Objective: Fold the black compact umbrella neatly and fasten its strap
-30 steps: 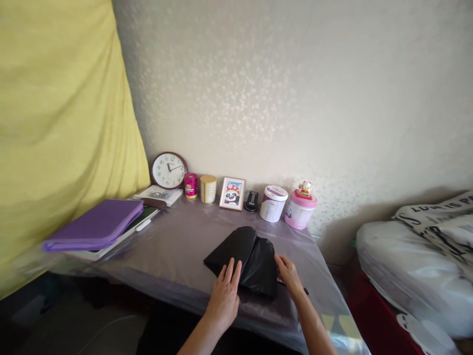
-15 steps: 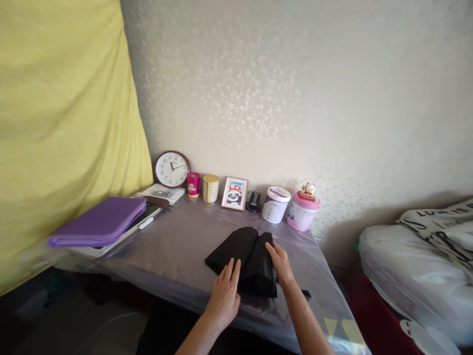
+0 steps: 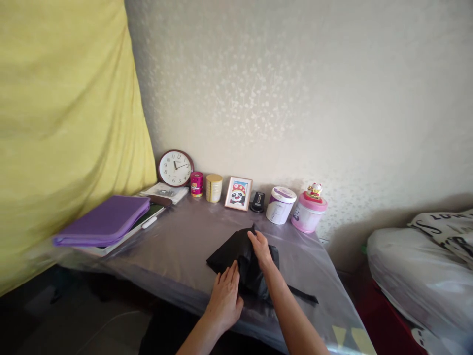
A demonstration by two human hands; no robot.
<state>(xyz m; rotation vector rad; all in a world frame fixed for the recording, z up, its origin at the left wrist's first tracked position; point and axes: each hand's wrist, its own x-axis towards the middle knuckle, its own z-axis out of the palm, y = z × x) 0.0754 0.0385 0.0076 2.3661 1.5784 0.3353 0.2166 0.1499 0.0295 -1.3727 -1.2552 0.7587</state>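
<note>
A black piece of thin material point(image 3: 229, 249) lies partly folded on the plastic-covered table point(image 3: 177, 241), near its front edge. My right hand point(image 3: 260, 247) pinches a fold of it near the top middle. At the lower left of the material, my left hand point(image 3: 226, 295) rests with its fingers stretched out, touching it. A narrow black strip point(image 3: 303, 295) extends from under my right forearm toward the right.
Along the wall stand a clock point(image 3: 176, 168), a pink can point(image 3: 196, 184), a yellow-lidded jar point(image 3: 214, 188), a panda picture point(image 3: 238, 193), a black device point(image 3: 257, 202) and two tubs point(image 3: 281, 206), point(image 3: 309, 212). A purple folder point(image 3: 105, 220) lies left.
My right hand has moved left, carrying the right part of the black material over toward the middle. The black strip shows more on the right. My left hand has stayed nearly in place.
</note>
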